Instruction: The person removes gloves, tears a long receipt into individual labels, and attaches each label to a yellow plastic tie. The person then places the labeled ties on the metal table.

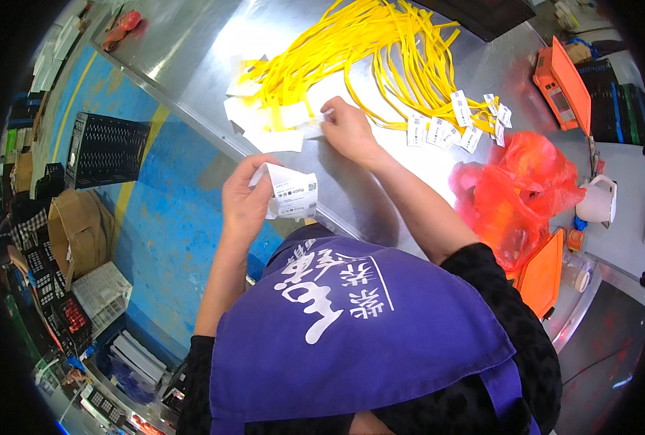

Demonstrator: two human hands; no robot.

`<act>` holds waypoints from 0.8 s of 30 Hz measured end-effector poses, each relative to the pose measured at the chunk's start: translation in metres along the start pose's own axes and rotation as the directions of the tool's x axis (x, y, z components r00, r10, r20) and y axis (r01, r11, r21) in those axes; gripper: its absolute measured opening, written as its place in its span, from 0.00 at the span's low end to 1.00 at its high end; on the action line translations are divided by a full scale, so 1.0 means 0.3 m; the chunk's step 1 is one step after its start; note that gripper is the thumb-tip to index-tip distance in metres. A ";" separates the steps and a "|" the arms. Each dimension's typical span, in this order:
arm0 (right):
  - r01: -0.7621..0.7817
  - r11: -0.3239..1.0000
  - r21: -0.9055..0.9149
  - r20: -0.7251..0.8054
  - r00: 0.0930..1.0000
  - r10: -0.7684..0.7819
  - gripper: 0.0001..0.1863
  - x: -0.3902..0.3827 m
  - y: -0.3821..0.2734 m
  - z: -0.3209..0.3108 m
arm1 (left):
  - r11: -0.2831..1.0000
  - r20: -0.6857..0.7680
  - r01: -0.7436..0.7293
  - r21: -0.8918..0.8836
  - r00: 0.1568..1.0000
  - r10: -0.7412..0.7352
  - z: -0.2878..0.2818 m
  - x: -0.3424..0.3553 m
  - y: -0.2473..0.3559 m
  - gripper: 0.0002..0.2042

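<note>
A strip of white printed labels (293, 194) is gripped in my left hand (248, 199), just off the near edge of the metal table, its loose end curling to the right. My right hand (348, 132) is over the table with thumb and forefinger pinched on a small white label (325, 114), mostly covered by the fingers. Beside those fingertips lie white labels (293, 116) at the left ends of many long yellow straps (337, 47). The straps fan across the table, and several white tags (442, 133) hang on their right ends.
Red plastic bags (518, 196) lie right of my forearm, near an orange scale (563, 87) and a white mug (597, 201). A dark box edge (482, 14) borders the table's far side. On the blue floor stand a black crate (108, 148) and a brown paper bag (79, 228).
</note>
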State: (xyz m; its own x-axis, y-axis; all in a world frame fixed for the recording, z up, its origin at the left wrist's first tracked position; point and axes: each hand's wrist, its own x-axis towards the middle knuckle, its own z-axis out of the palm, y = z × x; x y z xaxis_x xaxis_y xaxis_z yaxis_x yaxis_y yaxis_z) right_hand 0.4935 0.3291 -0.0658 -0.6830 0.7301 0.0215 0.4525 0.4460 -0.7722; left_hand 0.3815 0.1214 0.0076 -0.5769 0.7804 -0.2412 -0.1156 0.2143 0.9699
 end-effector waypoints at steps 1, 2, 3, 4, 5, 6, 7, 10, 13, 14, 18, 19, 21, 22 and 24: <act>-0.057 0.998 -0.027 0.112 0.992 0.059 0.14 -0.026 0.020 -0.050 | 0.999 0.016 -0.012 -0.041 1.000 0.013 -0.009 -0.005 -0.007 0.06; -0.109 0.992 -0.062 0.221 0.968 0.120 0.15 -0.057 0.037 -0.106 | 0.997 0.022 0.007 -0.077 1.000 -0.005 -0.016 -0.007 -0.015 0.05; -0.159 0.986 -0.052 0.257 0.952 0.167 0.16 -0.095 0.047 -0.157 | 0.993 0.031 0.039 -0.115 0.999 -0.036 -0.019 -0.010 -0.022 0.04; -0.226 0.973 -0.056 0.291 0.928 0.233 0.17 -0.137 0.049 -0.199 | 0.996 0.046 0.032 -0.081 0.999 -0.028 -0.018 -0.011 -0.029 0.03; -0.208 0.966 -0.155 0.281 0.928 0.244 0.17 -0.175 0.047 -0.233 | 0.998 0.068 0.037 -0.048 0.997 -0.034 -0.011 -0.007 -0.036 0.03; -0.201 0.943 -0.264 0.267 0.925 0.271 0.17 -0.210 0.042 -0.269 | 0.999 0.090 0.045 -0.020 0.995 -0.043 -0.002 -0.001 -0.040 0.03; -0.196 0.907 -0.373 0.242 0.923 0.299 0.18 -0.241 0.031 -0.290 | 0.999 0.105 0.028 -0.025 0.994 -0.026 0.013 0.006 -0.045 0.03; 0.028 0.867 -0.497 -0.005 0.999 -0.035 0.17 -0.296 -0.020 -0.307 | 0.999 0.152 0.012 -0.043 0.988 -0.006 0.061 0.027 -0.050 0.02; -0.123 0.962 0.244 0.232 0.971 0.065 0.17 -0.303 -0.068 -0.278 | 0.999 0.175 0.009 -0.034 0.985 -0.003 0.091 0.034 -0.042 0.02; -0.210 0.818 0.536 0.346 0.938 0.014 0.16 -0.301 -0.080 -0.264 | 1.000 0.166 -0.008 -0.029 0.986 0.013 0.098 0.034 -0.038 0.02; -0.323 0.751 0.575 0.407 0.910 0.080 0.08 -0.278 -0.085 -0.219 | 0.997 0.117 -0.033 0.075 0.993 0.024 0.095 0.018 -0.015 0.01; -0.321 0.690 0.649 0.354 0.930 0.101 0.06 -0.266 -0.072 -0.229 | 0.999 0.093 0.002 0.040 0.996 -0.005 0.092 0.011 -0.011 0.02; -0.291 0.583 0.758 0.234 0.957 0.173 0.04 -0.228 -0.036 -0.270 | 0.998 0.060 0.048 -0.049 0.997 -0.046 0.082 0.000 -0.006 0.04; -0.273 0.582 0.766 0.181 0.960 0.212 0.04 -0.201 -0.015 -0.296 | 0.998 0.026 0.049 -0.036 0.998 -0.048 0.076 -0.005 -0.006 0.04; -0.292 0.720 0.630 0.209 0.956 0.206 0.04 -0.157 0.025 -0.364 | 0.999 -0.021 0.009 -0.045 1.000 -0.010 0.055 -0.010 -0.005 0.04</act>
State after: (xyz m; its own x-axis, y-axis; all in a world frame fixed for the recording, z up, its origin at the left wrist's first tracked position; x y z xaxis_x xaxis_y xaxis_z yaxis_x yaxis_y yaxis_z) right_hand 0.5917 0.3545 -0.0034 -0.6799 0.6814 -0.2710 0.1644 -0.2185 -0.9619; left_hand 0.3966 0.1285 0.0062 -0.5929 0.7654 -0.2501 -0.1568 0.1950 0.9682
